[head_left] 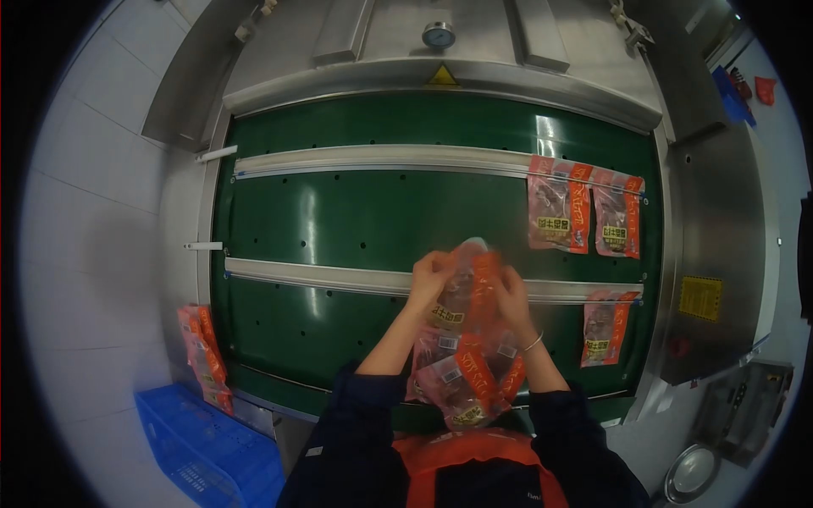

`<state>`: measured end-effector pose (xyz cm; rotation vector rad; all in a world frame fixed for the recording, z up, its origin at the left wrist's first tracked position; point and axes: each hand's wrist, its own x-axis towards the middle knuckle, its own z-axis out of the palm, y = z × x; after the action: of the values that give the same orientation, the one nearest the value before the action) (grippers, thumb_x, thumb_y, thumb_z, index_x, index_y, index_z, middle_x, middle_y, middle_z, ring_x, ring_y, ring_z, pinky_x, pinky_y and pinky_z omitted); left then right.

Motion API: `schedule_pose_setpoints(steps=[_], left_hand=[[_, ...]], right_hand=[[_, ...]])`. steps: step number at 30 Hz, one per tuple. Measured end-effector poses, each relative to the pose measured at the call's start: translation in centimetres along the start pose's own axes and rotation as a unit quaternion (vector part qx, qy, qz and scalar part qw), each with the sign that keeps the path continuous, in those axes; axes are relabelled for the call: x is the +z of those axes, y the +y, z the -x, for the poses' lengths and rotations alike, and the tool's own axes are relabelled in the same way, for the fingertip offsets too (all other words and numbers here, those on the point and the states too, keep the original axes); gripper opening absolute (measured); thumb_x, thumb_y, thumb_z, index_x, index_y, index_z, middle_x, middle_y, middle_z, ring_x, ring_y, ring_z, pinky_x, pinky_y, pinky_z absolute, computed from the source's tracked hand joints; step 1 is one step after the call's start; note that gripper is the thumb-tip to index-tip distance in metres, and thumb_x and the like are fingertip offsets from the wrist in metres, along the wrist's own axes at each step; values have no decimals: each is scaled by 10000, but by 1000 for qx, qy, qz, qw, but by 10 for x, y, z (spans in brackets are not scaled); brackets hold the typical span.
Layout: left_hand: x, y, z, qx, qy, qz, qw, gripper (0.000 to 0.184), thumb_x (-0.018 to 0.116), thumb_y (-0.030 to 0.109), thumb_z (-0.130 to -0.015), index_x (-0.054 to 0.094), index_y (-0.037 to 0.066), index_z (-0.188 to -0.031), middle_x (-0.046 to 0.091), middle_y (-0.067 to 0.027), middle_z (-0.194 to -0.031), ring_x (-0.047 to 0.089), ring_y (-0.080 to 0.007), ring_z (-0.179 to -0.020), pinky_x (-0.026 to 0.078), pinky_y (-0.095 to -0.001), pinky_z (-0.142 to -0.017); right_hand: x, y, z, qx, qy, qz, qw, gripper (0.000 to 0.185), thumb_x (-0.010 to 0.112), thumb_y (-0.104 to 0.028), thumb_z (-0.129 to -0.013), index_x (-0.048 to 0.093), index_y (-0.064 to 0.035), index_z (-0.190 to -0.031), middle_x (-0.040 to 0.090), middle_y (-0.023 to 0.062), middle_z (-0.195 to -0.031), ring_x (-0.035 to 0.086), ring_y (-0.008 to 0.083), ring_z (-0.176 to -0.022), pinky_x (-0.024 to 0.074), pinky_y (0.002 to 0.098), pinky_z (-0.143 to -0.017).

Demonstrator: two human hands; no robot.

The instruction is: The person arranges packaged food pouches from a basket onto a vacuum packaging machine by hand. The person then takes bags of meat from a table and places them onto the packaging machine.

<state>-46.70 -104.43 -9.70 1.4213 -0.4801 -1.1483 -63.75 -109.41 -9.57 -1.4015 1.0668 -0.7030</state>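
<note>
Left hand (434,273) and right hand (511,295) pinch the printed pouch (472,288) by its upper sides; one should keep its top edge straight, without wrinkles.

Spreads out flat and shiny as a green belt (339,216), dotted with small dark holes. Is crossed by a far metal bar (381,158) and a near metal bar (322,273). Carries two red-and-clear packets (559,207) side by side at right, overlapping the far bar, one single packet (601,332) at the near bar's right end, and a loose pile of packets (466,385) by the front edge, middle.
</note>
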Motion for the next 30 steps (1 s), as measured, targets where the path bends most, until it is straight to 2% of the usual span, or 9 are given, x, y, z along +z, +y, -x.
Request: schedule_pose_setpoints(steps=[6,12,14,17,18,20,24,28,30], left_hand=[[3,8,-21,-45,37,55,997,155,644,57,-745,605,24,-891,605,-31,-799,544,-105,-699,429,-231,-622],[11,-1,-74,3,105,57,993,91,641,71,-765,580,34,-823,592,-11,-741,540,-98,-644,429,-225,-600],[14,1,-81,2,105,62,993,98,643,73,-765,583,32,-832,596,-15,-751,545,-100,-656,433,-227,-608],[15,0,-87,20,98,48,994,116,645,80,-769,587,28,-855,604,-23,-771,552,-102,-677,436,-228,-616],[16,-1,-86,42,86,32,995,127,645,86,-773,588,26,-869,607,-27,-781,553,-102,-685,436,-228,-616],[15,-2,-86,38,67,50,996,154,645,102,-770,598,20,-891,610,-28,-801,546,-99,-705,430,-229,-634],[15,14,-87,-7,33,86,996,191,634,127,-778,609,6,-922,613,-43,-828,549,-105,-724,434,-245,-635],[2,15,-103,-92,-20,157,983,170,607,122,-797,601,8,-923,617,-52,-780,572,-122,-664,456,-229,-567],[-4,7,-109,-70,49,14,996,161,584,96,-793,595,-14,-909,611,-63,-750,565,-127,-578,442,-222,-466]], right_hand=[[9,-16,-33,-56,69,-89,992,96,548,-46,-816,491,-1,-879,539,-8,-729,486,67,-664,405,209,-613],[6,-16,-86,-62,141,51,987,305,597,-29,-776,435,0,-1033,553,27,-723,516,96,-666,415,225,-616],[9,-27,-91,-140,149,110,973,387,625,-35,-757,417,-7,-1083,563,45,-720,528,112,-662,422,230,-621],[6,-22,-105,-175,158,22,971,384,631,-53,-758,426,-17,-1081,570,44,-720,542,120,-665,427,231,-622],[3,-18,-111,-173,159,22,972,384,631,-53,-758,426,-17,-1081,570,44,-720,542,120,-665,427,231,-622],[-7,-11,-119,1,96,-83,992,387,638,-79,-759,431,-20,-1081,582,48,-733,554,125,-672,434,234,-629],[-17,-4,-129,-28,14,-19,999,372,654,-101,-746,457,-2,-1046,593,70,-745,566,134,-674,443,252,-619],[-9,-4,-141,-126,170,125,969,262,646,-73,-733,482,6,-920,590,134,-736,583,210,-649,444,301,-579],[-7,-7,-147,-153,203,120,960,228,639,-59,-731,480,5,-883,584,152,-729,587,246,-642,443,319,-568]])
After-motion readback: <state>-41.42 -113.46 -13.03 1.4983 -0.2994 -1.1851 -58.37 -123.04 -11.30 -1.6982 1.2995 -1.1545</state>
